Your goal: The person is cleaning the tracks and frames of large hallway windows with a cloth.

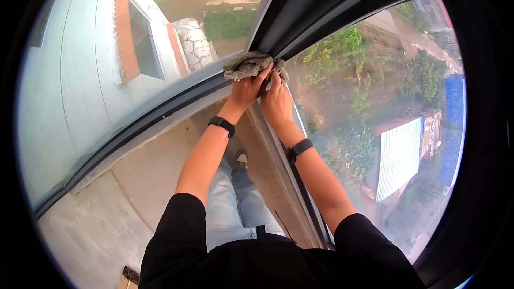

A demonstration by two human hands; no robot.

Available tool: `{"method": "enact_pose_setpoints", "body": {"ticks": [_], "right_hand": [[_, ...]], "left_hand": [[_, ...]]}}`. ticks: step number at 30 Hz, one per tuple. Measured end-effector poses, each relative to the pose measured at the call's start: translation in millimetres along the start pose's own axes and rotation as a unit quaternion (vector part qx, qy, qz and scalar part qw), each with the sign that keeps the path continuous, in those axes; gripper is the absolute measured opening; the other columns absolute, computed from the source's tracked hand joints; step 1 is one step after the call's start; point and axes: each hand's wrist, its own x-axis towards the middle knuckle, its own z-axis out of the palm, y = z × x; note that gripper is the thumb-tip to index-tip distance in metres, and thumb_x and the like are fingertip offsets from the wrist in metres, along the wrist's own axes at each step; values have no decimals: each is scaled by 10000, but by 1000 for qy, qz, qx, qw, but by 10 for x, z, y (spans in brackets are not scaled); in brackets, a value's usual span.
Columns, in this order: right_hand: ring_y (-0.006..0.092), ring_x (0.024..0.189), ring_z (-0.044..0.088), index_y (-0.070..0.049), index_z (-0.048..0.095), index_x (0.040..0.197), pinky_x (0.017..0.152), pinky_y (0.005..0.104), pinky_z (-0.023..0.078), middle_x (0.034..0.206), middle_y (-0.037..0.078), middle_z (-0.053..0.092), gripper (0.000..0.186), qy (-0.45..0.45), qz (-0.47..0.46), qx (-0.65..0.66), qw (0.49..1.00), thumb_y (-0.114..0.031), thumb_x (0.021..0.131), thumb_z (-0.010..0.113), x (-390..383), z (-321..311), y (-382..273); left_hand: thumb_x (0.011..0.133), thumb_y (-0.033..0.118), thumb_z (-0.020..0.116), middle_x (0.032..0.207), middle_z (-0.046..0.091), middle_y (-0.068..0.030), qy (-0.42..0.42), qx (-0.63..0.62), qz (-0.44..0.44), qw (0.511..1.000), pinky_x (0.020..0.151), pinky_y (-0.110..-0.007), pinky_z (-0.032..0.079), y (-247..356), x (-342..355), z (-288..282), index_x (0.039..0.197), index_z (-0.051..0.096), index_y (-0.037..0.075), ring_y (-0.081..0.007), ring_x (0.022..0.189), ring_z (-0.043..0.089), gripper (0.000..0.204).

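A crumpled grey-brown cloth [243, 65] is held against the dark window frame [289, 5] at the corner where two panes meet. My left hand [248, 86] grips the cloth's left part, its fingers curled over it. Just right of it, my right hand [276, 101] pinches the cloth's right part, beside the light metal edge of the right-hand pane. A black band circles each of my wrists.
Left is a glass pane [80, 101] facing a white wall with a small window; right, a large pane [337, 96] shows greenery and metal roofs outside and below. A sill strip [96, 166] curves along the left. My legs and shoe stand on the concrete floor [136, 182].
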Motion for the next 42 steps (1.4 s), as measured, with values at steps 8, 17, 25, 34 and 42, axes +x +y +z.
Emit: {"method": "enact_pose_setpoints", "body": {"ticks": [8, 17, 25, 34, 42], "right_hand": [[441, 985, 605, -30, 352, 1347, 802, 501, 504, 1023, 260, 641, 547, -159, 94, -9, 983, -49, 843, 565, 50, 365, 311], [479, 884, 629, -60, 322, 1315, 755, 541, 506, 907, 291, 661, 584, -206, 95, -58, 972, -102, 816, 622, 59, 362, 268], [467, 1089, 562, -33, 340, 1377, 878, 510, 477, 1163, 282, 600, 650, -162, 92, 3, 983, -91, 796, 627, -433, -86, -85], [360, 1098, 630, 1, 533, 1236, 935, 402, 493, 1165, 216, 630, 426, -107, -31, 149, 983, 24, 817, 608, -1629, -870, -486], [328, 918, 656, -59, 608, 986, 811, 391, 520, 976, 133, 667, 268, -174, -183, 215, 943, 37, 743, 665, -1753, -521, -1633]], "left_hand": [[829, 136, 679, 1131, 653, -210, -60, -23, -138, 988, 862, -455, 522, -114, -566, 414, 1441, 449, 160, -389, 977, 636, 654], [788, 111, 674, 1046, 665, -183, -57, -9, -173, 983, 783, -437, 551, 5, -587, 307, 1306, 515, 125, -370, 938, 652, 541], [801, 123, 638, 794, 651, -212, -133, -28, -210, 968, 637, -492, 512, 417, -310, -174, 1166, 557, 60, -404, 771, 639, 380], [718, 54, 674, 861, 634, -131, -39, 49, -233, 970, 757, -439, 515, 1826, -1275, -2218, 1287, 549, 74, -338, 810, 613, 583], [704, 41, 637, 782, 609, -125, -11, 238, -382, 893, 738, -436, 509, 2071, -1990, -4054, 1235, 601, 128, -328, 775, 601, 539]]}}
